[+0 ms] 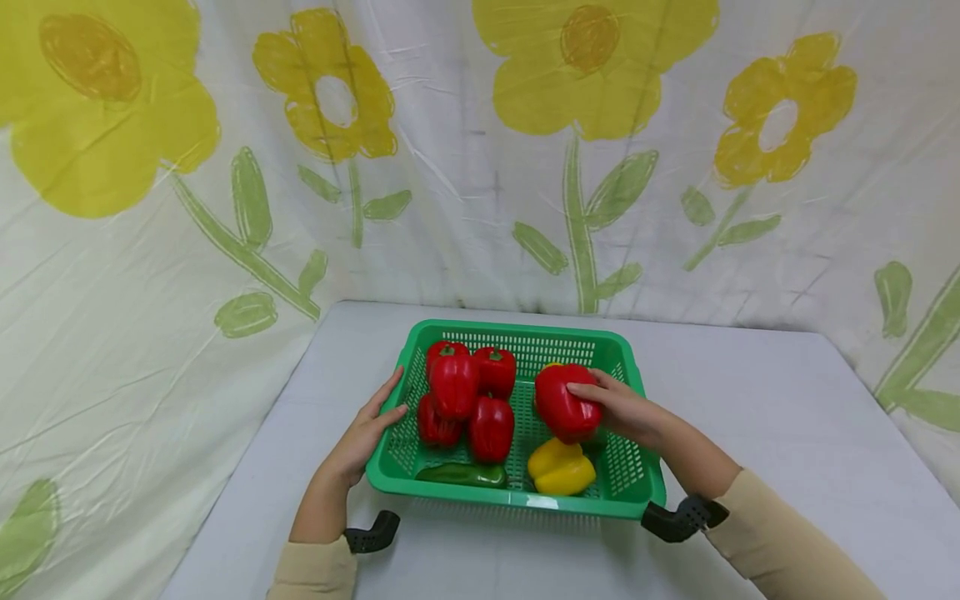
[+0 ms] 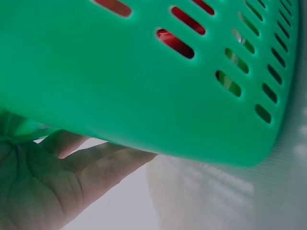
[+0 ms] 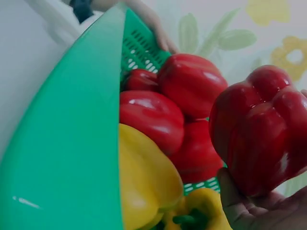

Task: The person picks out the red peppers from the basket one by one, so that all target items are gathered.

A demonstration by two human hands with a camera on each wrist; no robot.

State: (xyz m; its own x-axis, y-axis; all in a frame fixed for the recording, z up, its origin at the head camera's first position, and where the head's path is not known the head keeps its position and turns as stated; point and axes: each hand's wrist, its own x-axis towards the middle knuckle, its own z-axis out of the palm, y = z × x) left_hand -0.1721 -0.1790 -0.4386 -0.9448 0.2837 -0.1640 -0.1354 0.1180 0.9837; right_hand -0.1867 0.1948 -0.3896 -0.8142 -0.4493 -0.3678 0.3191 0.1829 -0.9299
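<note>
"With twelve o'clock set towards the flowered cloth (image 1: 450,225), what is found at the left?"

"At nine o'clock, the rim of the green basket (image 1: 517,329) is held by the left hand (image 1: 362,440), with the fingers laid along the outer wall."

"And inside?"

"Five red peppers (image 1: 454,387) are heaped towards ten o'clock. A green pepper (image 1: 463,475) is laid along the front edge, between seven and eight."

"Where is room offered?"

"Slotted floor (image 1: 527,425) is shown as a strip right of the heap."

"And farther right?"

"A yellow pepper (image 1: 561,471) is set between four and five, near the front edge. Between two and three, a single red pepper (image 1: 566,404) is held by the right hand (image 1: 628,414); whether the yellow one is touched by it cannot be told. Past the three o'clock edge, white table (image 1: 757,400) is spread."
</note>
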